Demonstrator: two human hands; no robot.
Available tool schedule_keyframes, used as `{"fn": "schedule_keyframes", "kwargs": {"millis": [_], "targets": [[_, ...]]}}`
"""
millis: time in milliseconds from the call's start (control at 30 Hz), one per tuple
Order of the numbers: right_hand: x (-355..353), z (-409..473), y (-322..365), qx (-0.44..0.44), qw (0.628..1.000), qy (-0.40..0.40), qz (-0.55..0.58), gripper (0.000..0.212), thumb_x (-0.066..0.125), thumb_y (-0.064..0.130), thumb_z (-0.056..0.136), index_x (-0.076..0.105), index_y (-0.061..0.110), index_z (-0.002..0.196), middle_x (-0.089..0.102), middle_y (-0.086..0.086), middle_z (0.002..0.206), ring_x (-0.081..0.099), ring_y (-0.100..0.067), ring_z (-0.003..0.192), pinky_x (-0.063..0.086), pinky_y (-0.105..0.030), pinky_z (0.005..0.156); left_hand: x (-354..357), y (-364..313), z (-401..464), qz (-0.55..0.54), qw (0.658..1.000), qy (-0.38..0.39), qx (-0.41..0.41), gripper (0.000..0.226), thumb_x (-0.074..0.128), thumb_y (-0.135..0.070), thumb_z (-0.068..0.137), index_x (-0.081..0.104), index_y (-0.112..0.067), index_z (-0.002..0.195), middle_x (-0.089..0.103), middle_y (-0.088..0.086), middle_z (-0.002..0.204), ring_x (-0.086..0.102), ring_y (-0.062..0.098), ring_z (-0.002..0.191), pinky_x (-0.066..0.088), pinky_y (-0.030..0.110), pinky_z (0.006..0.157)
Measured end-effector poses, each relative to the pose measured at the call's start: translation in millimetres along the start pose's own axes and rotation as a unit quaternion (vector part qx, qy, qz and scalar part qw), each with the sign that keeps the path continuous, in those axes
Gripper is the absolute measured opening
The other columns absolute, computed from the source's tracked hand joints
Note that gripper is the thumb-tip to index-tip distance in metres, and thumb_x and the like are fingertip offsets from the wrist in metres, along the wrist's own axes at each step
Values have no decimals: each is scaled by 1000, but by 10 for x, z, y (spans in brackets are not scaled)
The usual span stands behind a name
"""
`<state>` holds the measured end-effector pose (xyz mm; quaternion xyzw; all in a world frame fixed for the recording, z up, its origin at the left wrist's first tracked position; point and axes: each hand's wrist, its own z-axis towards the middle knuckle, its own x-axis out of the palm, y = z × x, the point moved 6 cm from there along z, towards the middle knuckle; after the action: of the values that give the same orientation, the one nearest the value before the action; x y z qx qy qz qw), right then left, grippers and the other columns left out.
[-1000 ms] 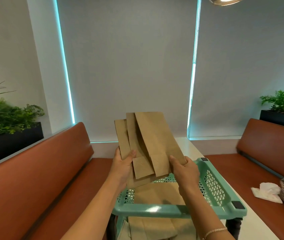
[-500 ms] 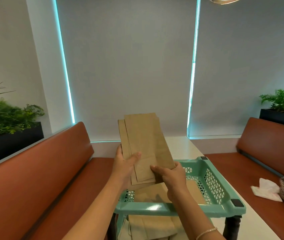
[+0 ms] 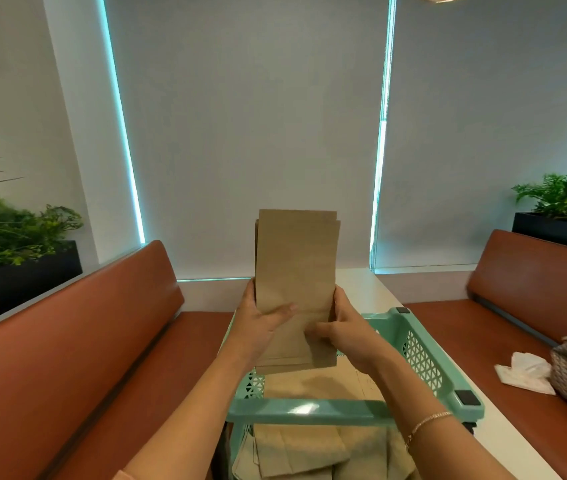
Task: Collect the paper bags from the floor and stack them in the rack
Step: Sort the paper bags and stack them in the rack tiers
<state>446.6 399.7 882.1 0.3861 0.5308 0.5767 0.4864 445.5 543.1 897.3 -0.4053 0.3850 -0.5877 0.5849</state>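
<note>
A person's left hand [image 3: 257,327] and right hand [image 3: 346,329] grip a squared-up sheaf of brown paper bags [image 3: 296,271], upright, above a mint-green plastic rack [image 3: 424,358]. More bags [image 3: 323,382] lie in its top tray, between rust-brown benches [image 3: 77,337].

Person, seen from own head height: 2 bare forearms and 2 hands, no gloves, no rings discernible.
Left hand [image 3: 261,323]: bare, wrist unadorned. A sliver of salmon-pink sleeve [image 3: 121,475] shows at the near left edge.
Right hand [image 3: 347,332]: bare. 1 thin chain bracelet [image 3: 429,421], pale gold with small glinting links, sits around the right wrist.
</note>
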Motion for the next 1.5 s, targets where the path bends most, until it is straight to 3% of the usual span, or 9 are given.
{"fn": "schedule_keyframes", "kwargs": {"millis": [100, 233, 367, 533, 700, 967, 1233, 1367, 1500], "targets": [[-132, 21, -59, 48, 985, 56, -154, 70, 59, -9, 80, 34, 23, 137, 52, -5, 125, 54, -20, 109, 53, -30, 86, -88, 4, 38, 23, 999, -30, 5, 50, 74, -2, 76, 48, -27, 111, 66, -7, 100, 64, 4, 89, 53, 24, 81], [-276, 96, -353, 163, 833, 147, -507, 88, 74, 12, 75, 24, 22, 148, 30, -4, 151, 34, -27, 135, 38, -38, 107, -242, -90, 80, 12, 998, -66, 21, 44, 71, -4, 79, 48, -26, 109, 64, -8, 99, 62, 3, 88, 51, 21, 76], [-296, 157, -461, 196, 803, 154, -542, 75, 56, -3, 85, 24, 22, 148, 26, -11, 152, 36, -32, 134, 43, -37, 99, -337, -73, 92, -7, 995, -95, 17, 46, 71, -3, 79, 49, -21, 115, 64, -5, 101, 62, 8, 91, 51, 30, 83], [-333, 206, -406, 189, 758, 151, -606, 74, 72, 14, 78, 37, 21, 143, 34, -9, 147, 37, -29, 133, 38, -38, 104, -380, -17, 61, -38, 993, -115, 12, 44, 70, 0, 79, 49, -23, 110, 64, -6, 98, 62, 8, 89, 50, 23, 75], [-376, 225, -415, 172, 773, 146, -593, 80, 84, 22, 64, 46, 25, 135, 48, -2, 136, 44, -26, 126, 41, -39, 102, -405, 20, 35, -44, 990, -132, 5, 42, 69, 0, 80, 48, -20, 111, 63, -7, 95, 61, 8, 86, 48, 19, 68], [-323, 138, -247, 45, 798, 114, -591, 31, 70, 12, 78, 69, 22, 107, 64, 3, 112, 57, -14, 99, 47, -22, 87, -420, 63, 34, -64, 988, -141, -9, 44, 68, 1, 80, 47, -20, 113, 63, -3, 98, 62, 12, 88, 51, 28, 75], [-461, 169, 4, -3, 847, 7, -531, 20, 71, 10, 77, 74, 12, 96, 71, -4, 100, 58, -10, 82, 48, -17, 78, -441, 43, 33, -81, 982, -168, -3, 47, 68, 2, 80, 46, -20, 115, 61, -6, 96, 60, 9, 85, 49, 30, 80], [-1009, 113, 321, -5, 907, -155, -392, 5, 74, 12, 74, 75, 16, 76, 72, -2, 84, 63, -14, 78, 51, -26, 74, -489, 40, 42, -72, 982, -177, 0, 49, 70, 1, 79, 44, -21, 114, 60, -5, 96, 60, 12, 86, 50, 33, 82], [-1370, -10, 295, 37, 956, -288, -39, 4, 71, 11, 78, 69, 13, 80, 70, -12, 93, 64, -28, 85, 53, -47, 85, -420, 22, 51, -33, 988, -150, 7, 48, 71, -1, 78, 46, -19, 114, 62, -2, 102, 61, 15, 93, 49, 30, 80]]}}
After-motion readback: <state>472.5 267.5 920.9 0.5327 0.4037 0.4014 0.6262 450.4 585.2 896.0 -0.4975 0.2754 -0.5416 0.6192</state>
